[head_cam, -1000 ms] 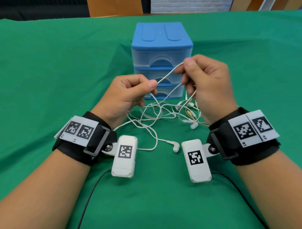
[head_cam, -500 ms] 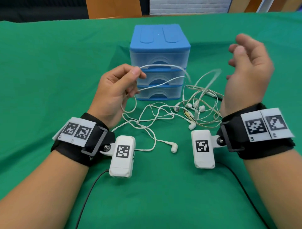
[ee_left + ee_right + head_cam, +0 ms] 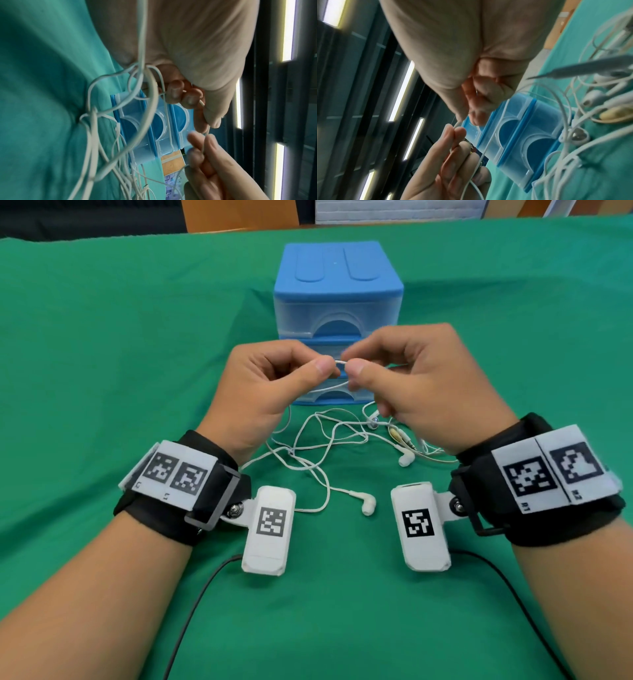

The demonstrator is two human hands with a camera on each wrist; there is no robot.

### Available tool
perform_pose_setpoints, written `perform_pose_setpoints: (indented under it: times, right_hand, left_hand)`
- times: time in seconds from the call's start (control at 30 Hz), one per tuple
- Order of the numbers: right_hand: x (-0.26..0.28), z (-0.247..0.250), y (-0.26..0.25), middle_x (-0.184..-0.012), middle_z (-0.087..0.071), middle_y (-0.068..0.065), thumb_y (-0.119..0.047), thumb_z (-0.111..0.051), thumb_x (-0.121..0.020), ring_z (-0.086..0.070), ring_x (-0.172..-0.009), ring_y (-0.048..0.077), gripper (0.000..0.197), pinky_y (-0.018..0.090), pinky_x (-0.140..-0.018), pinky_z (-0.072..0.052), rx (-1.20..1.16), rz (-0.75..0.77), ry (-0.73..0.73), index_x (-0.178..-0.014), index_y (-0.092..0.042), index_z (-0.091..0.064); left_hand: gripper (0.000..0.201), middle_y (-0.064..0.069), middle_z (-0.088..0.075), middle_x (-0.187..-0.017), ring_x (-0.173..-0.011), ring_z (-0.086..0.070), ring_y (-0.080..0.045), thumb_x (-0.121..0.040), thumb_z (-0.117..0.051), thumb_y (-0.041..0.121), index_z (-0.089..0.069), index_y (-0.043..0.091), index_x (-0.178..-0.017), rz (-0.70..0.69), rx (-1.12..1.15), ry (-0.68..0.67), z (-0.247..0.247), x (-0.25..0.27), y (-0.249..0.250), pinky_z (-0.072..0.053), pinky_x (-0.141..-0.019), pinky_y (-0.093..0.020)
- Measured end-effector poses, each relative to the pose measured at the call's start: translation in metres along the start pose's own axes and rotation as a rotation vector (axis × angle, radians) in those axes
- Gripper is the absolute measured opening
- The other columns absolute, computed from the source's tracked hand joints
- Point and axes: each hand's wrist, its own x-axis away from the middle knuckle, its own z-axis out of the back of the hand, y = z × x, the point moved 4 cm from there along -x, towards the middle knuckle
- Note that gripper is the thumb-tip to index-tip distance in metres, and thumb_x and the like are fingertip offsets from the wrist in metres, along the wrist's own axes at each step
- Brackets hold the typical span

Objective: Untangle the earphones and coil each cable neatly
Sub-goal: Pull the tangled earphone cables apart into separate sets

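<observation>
White earphone cables (image 3: 325,440) lie tangled on the green cloth in front of the drawer unit. One earbud (image 3: 368,505) rests nearest me, and another earbud (image 3: 406,458) lies to the right by a yellowish jack (image 3: 397,434). Both hands are raised above the tangle. My left hand (image 3: 322,366) pinches a strand (image 3: 339,361) between thumb and forefinger. My right hand (image 3: 354,368) pinches the same strand right beside it, thumb tips almost touching. In the left wrist view the cables (image 3: 92,121) hang in loops below the left hand (image 3: 208,125). The right wrist view shows the right hand (image 3: 462,119) on the strand (image 3: 456,125).
A small blue three-drawer plastic unit (image 3: 337,278) stands just behind the hands, its drawers closed. Green cloth (image 3: 137,337) covers the whole table. Black leads (image 3: 191,611) run from the wrist cameras toward me.
The right hand, lifted open off to the right half a second ago, has come back and pinched the strand beside the left hand. The left hand shifted toward the centre.
</observation>
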Motion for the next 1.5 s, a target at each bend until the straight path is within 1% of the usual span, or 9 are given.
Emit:
perform_pose_setpoints:
  times: [0.17,0.43,0.6,0.73,0.97,1.13,1.2,1.4,1.5]
  right_hand:
    - [-0.004,0.015,0.005,-0.055,-0.052,-0.013,-0.015,-0.064,-0.093,-0.040,-0.048,0.001,0.014,0.017,-0.050,-0.033,-0.111,0.071,0.234,-0.081,-0.011,-0.068]
    - [0.000,0.057,0.030,-0.056,-0.050,-0.002,-0.011,-0.055,-0.097,-0.033,-0.040,0.014,0.021,0.021,-0.042,-0.025,-0.512,-0.030,0.811,-0.077,-0.013,-0.058]
    - [0.001,0.053,0.027,-0.082,-0.068,0.007,-0.007,-0.058,-0.094,-0.048,-0.043,0.016,0.009,0.020,-0.039,-0.031,-0.435,-0.070,0.756,-0.091,-0.012,-0.065]
    - [0.001,0.041,0.012,-0.112,-0.069,0.018,-0.001,-0.061,-0.082,-0.059,-0.082,0.030,0.029,0.018,-0.040,-0.041,-0.427,-0.016,0.617,-0.109,-0.009,-0.069]
    - [0.000,0.000,-0.008,-0.107,-0.072,0.017,-0.008,-0.065,-0.095,-0.057,-0.049,0.027,0.025,0.012,-0.042,-0.040,-0.277,-0.019,0.181,-0.119,-0.007,-0.068]
    - [0.002,-0.016,0.001,-0.070,-0.066,0.009,-0.013,-0.063,-0.098,-0.047,-0.047,0.007,0.012,0.015,-0.046,-0.036,-0.224,-0.104,0.025,-0.096,-0.003,-0.071]
    - [0.002,-0.016,0.002,-0.064,-0.062,0.007,-0.012,-0.063,-0.098,-0.042,-0.045,0.008,0.013,0.016,-0.045,-0.033,-0.236,-0.106,-0.005,-0.090,-0.004,-0.071]
    - [-0.004,0.018,0.013,-0.062,-0.060,0.002,-0.008,-0.060,-0.097,-0.051,-0.043,0.011,0.013,0.021,-0.041,-0.037,-0.353,-0.138,0.446,-0.085,-0.007,-0.064]
    - [-0.003,0.046,0.025,-0.066,-0.060,0.003,-0.009,-0.055,-0.099,-0.064,-0.052,0.016,0.013,0.023,-0.048,-0.045,-0.503,-0.106,0.725,-0.086,-0.011,-0.059]
  left_hand:
    - [0.018,-0.013,-0.055,-0.059,-0.052,-0.035,-0.009,-0.092,-0.069,0.019,-0.072,0.019,-0.074,0.021,0.048,0.036,0.005,-0.003,-0.002,-0.029,-0.054,-0.021]
    - [0.020,-0.034,-0.046,-0.068,-0.053,-0.033,-0.012,-0.090,-0.065,0.023,-0.071,0.022,-0.071,0.032,0.099,0.034,0.009,-0.005,-0.006,-0.030,-0.057,-0.024]
    - [0.020,-0.025,-0.050,-0.076,-0.053,-0.032,-0.013,-0.090,-0.065,0.023,-0.072,0.023,-0.071,0.048,0.166,0.080,0.013,-0.005,-0.006,-0.028,-0.057,-0.025]
    - [0.019,-0.044,-0.050,-0.079,-0.057,-0.020,-0.024,-0.093,-0.065,0.019,-0.078,0.022,-0.079,0.043,0.153,0.107,0.012,-0.005,-0.006,-0.014,-0.057,-0.043]
    - [0.013,0.012,-0.063,-0.057,-0.048,-0.028,-0.007,-0.096,-0.063,0.010,-0.071,0.001,-0.090,0.070,0.080,0.090,0.011,-0.004,-0.012,-0.025,-0.049,-0.021]
    - [0.018,-0.038,-0.057,-0.073,-0.051,-0.024,-0.019,-0.094,-0.068,0.017,-0.077,0.021,-0.079,0.014,0.094,0.057,0.007,-0.004,-0.006,-0.021,-0.047,-0.026]
    - [0.018,-0.035,-0.052,-0.069,-0.051,-0.024,-0.018,-0.094,-0.068,0.016,-0.076,0.020,-0.078,0.011,0.087,0.053,0.007,-0.004,-0.005,-0.022,-0.047,-0.023]
    - [0.018,0.011,-0.048,-0.051,-0.047,-0.025,-0.014,-0.097,-0.063,0.014,-0.067,0.008,-0.081,0.081,0.096,0.073,0.012,-0.005,-0.012,-0.017,-0.049,-0.033]
    - [0.018,0.009,-0.046,-0.050,-0.046,-0.030,-0.012,-0.096,-0.063,0.015,-0.068,0.009,-0.080,0.088,0.112,0.089,0.014,-0.005,-0.013,-0.023,-0.050,-0.029]
